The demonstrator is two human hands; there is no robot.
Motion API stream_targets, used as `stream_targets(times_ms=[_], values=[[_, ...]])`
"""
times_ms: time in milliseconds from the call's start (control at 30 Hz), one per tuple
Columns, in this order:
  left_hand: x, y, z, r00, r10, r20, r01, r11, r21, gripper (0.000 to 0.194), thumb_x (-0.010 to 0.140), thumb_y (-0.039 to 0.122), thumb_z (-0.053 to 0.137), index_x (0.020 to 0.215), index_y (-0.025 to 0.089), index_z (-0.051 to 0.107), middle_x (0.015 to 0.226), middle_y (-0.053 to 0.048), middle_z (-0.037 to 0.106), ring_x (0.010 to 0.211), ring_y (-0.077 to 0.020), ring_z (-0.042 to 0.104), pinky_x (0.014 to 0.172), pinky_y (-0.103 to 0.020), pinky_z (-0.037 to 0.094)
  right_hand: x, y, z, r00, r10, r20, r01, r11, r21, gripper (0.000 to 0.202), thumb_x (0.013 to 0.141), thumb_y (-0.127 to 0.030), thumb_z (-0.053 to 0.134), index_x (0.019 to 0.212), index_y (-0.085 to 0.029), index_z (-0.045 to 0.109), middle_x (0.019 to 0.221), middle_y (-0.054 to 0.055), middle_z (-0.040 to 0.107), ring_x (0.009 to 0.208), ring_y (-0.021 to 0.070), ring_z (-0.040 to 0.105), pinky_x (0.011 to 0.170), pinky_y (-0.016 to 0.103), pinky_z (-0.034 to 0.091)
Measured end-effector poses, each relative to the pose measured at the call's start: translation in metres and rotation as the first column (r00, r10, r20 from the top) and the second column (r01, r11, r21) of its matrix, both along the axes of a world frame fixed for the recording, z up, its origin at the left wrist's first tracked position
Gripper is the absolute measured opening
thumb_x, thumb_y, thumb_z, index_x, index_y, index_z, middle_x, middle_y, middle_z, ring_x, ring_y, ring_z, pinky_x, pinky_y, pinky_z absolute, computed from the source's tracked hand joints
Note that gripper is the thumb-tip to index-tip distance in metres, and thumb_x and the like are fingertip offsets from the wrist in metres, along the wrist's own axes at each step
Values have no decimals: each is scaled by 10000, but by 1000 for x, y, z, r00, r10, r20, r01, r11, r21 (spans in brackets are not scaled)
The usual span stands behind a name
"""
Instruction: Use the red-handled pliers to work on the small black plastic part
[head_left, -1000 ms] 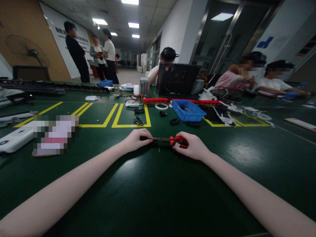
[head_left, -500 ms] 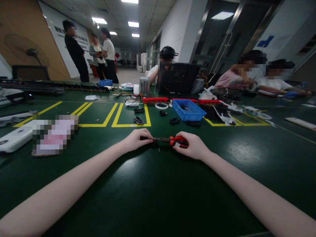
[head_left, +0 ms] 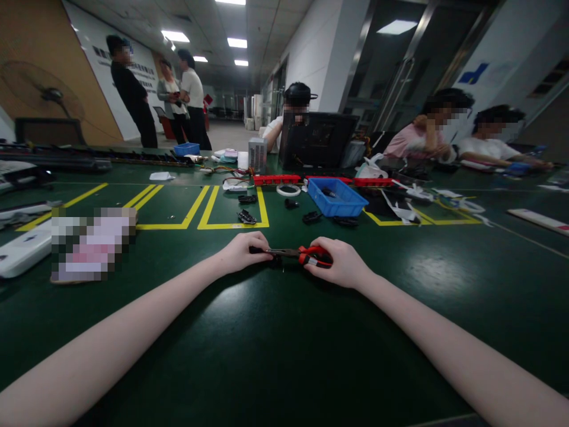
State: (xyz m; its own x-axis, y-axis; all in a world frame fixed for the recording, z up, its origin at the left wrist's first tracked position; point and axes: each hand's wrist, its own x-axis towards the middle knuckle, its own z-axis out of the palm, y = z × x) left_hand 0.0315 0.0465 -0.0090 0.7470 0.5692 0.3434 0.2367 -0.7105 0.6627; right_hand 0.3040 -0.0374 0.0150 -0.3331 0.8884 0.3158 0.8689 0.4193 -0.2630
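My right hand is wrapped around the red handles of a pair of long-nose pliers. The pliers' jaws point left and reach my left hand, whose thumb and fingertips are pinched together at the tips. A small black piece shows just under the jaws, beside the left fingertips; its kind is too small and dark to make out. Just beyond my hands, several black plastic parts lie on the green table.
A blue bin with dark items stands past my right hand, near a white ring and red strips. A white device and a pixelated flat object lie left. Co-workers sit across the table; several people stand behind.
The view has shifted slightly, so everything sits a little further left. My hands keep the same hold, with the pliers' jaws still at the left fingertips.
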Motion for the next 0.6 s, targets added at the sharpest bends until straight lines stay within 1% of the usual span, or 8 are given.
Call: stream_targets(times_ms=[133,367,600], values=[[0,0,0,1000,-1,1,1,1000,-8,129,861,270,670,884,168,745,927,-51,637,831,-163,620,761,-301,498,2,1,0,1000,-7,15,7,1000,1,329,759,-487,666,938,-220,594,896,40,679,769,214,617,702,333,439],[-1,0,-1,1000,4,1,-4,1000,19,124,865,272,668,909,184,743,928,-42,637,842,-162,622,782,-309,503,11,2,-1,1000,-7,23,7,1000,-8,329,757,-492,665,937,-223,604,890,35,674,765,209,613,678,320,436],[-1,0,0,1000,-5,10,5,1000,18,111,863,252,670,905,183,745,920,-43,637,829,-161,623,774,-304,503,11,1,0,1000,1,13,0,1000,-30,315,765,-477,660,937,-220,599,890,39,669,759,206,605,679,318,442]])
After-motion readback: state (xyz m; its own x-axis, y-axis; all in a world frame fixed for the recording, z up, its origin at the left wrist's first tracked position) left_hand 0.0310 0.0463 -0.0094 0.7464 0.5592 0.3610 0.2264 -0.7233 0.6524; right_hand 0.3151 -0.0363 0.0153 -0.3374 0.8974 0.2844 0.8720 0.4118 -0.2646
